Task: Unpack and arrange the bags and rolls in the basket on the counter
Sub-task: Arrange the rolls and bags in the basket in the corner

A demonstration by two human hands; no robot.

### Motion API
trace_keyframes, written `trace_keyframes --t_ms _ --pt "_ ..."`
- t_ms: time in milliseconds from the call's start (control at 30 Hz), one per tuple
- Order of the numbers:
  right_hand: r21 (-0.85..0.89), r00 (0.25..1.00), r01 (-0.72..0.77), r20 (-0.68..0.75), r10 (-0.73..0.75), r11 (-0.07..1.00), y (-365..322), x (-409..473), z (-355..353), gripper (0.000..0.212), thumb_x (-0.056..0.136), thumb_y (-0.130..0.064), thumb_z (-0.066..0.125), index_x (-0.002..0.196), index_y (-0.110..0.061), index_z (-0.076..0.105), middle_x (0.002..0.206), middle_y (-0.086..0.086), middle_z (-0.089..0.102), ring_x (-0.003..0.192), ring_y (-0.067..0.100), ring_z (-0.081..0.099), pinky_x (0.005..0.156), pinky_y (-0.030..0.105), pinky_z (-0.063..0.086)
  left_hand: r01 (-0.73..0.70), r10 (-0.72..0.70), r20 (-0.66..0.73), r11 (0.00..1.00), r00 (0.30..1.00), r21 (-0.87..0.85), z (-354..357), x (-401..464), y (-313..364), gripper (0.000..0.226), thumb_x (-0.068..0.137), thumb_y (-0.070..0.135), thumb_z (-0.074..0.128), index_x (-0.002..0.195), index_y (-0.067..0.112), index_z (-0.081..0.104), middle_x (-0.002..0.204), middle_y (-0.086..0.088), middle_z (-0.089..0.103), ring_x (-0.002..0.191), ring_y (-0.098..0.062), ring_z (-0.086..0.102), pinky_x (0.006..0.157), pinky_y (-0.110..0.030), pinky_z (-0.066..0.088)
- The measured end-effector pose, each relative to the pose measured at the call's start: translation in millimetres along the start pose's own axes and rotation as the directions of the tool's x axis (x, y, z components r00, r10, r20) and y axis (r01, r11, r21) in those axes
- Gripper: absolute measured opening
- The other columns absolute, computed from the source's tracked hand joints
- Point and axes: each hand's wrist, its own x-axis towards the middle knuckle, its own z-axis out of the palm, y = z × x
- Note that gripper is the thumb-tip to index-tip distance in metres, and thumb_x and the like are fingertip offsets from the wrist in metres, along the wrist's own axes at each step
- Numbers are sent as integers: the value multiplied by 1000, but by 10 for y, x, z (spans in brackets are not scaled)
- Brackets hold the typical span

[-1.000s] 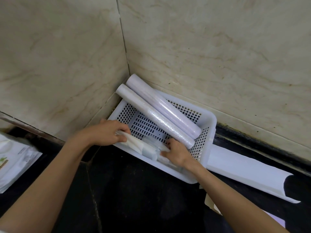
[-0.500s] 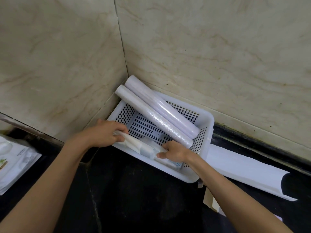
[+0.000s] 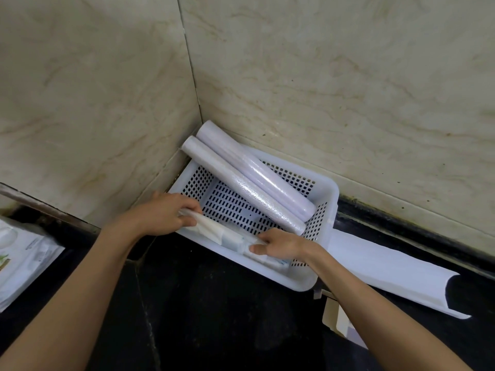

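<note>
Bags, folded into one long clear-wrapped packet (image 3: pixel 227 238), lie along the near wall of the white perforated basket (image 3: pixel 325 194), and both hands have hold of that packet. At its left end the left hand (image 3: pixel 163 215) curls over the top, the grip pinched on the wrapping with the fingers (image 3: pixel 187 207) folded across it and the thumb below. At the right end the right hand (image 3: pixel 281 246) presses down on the packet, its grip pinching the plastic between the thumb (image 3: pixel 258 248) and the fingers behind it. The packet runs slantwise, higher at the left, lower toward the basket's near right corner, and it touches the inner face of the near wall. Behind it in the same basket lie two pale lilac rolls (image 3: pixel 254 188) side by side and touching; their far ends stick out over the rim into the corner where the two marbled wall tiles (image 3: pixel 348 89) meet, and their near ends rest down by the right wall. The basket stands on the black counter (image 3: pixel 214 317), pushed into that corner. Just beside its right side lies a curled white sheet (image 3: pixel 396 274). Near the right forearm a piece of flat cardboard (image 3: pixel 334 317) shows on the counter. At the far left edge lies a stack of white printed packets (image 3: pixel 24 266), well apart from the basket.
</note>
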Motion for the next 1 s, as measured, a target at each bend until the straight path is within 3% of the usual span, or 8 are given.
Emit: trace_keyframes --t_ms 133,200,300,467,600,733,900,1000 --pt "145 998 -23 -55 31 989 25 -7 13 33 91 -30 55 63 -17 43 67 -6 44 59 11 41 58 24 33 14 -14 4 999 1000 -49 5 -3 -1 12 89 23 57 92 34 58 102 3 61 106 -22 49 97 -39 38" --pt "238 991 -36 -118 65 971 48 -37 -22 25 89 -25 59 94 -1 61 104 6 63 89 23 60 82 35 48 12 -12 -19 999 1000 -30 12 3 12 12 89 23 57 97 30 61 104 2 61 107 -22 49 99 -38 36" --pt "348 974 -16 -208 94 937 77 -194 -169 42 88 -23 59 123 -1 51 142 10 45 112 25 57 97 36 45 -13 15 -139 1000 990 17 16 23 46 9 90 22 55 94 29 59 96 2 63 98 -21 55 90 -35 34" --pt "435 892 90 -436 122 896 222 -542 -460 15 88 -23 61 96 -11 66 87 8 69 67 12 64 59 25 55 -53 152 -546 980 824 194 199 129 198 10 89 18 55 93 22 63 85 4 65 84 -20 56 74 -29 17" --pt "521 794 221 -587 158 824 314 -670 -544 8 88 -22 61 82 -19 66 76 -1 66 63 9 61 57 21 47 -105 168 -254 964 952 244 556 370 474 15 91 21 49 97 27 62 88 6 57 89 -18 55 81 -30 15" --pt "470 836 185 -537 113 863 326 -618 -471 13 89 -22 60 96 -14 66 77 -4 64 62 4 59 55 16 45 -49 43 58 993 997 108 704 712 545 17 86 21 55 99 21 67 104 -3 66 100 -23 56 108 -45 16" --pt "309 864 164 -502 14 937 300 -458 -338 12 90 -26 58 91 -16 62 71 -5 55 66 14 52 59 23 40 -20 16 50 995 999 96 722 898 442 31 77 28 69 105 21 58 105 2 62 106 -21 51 96 -36 28" --pt "181 884 123 -467 -25 976 242 -342 -233 28 93 -29 52 109 -8 60 86 -4 60 88 21 55 74 30 42 -14 17 59 999 998 -42 725 875 404 21 74 19 72 88 17 56 85 4 55 88 -19 53 70 -25 41"
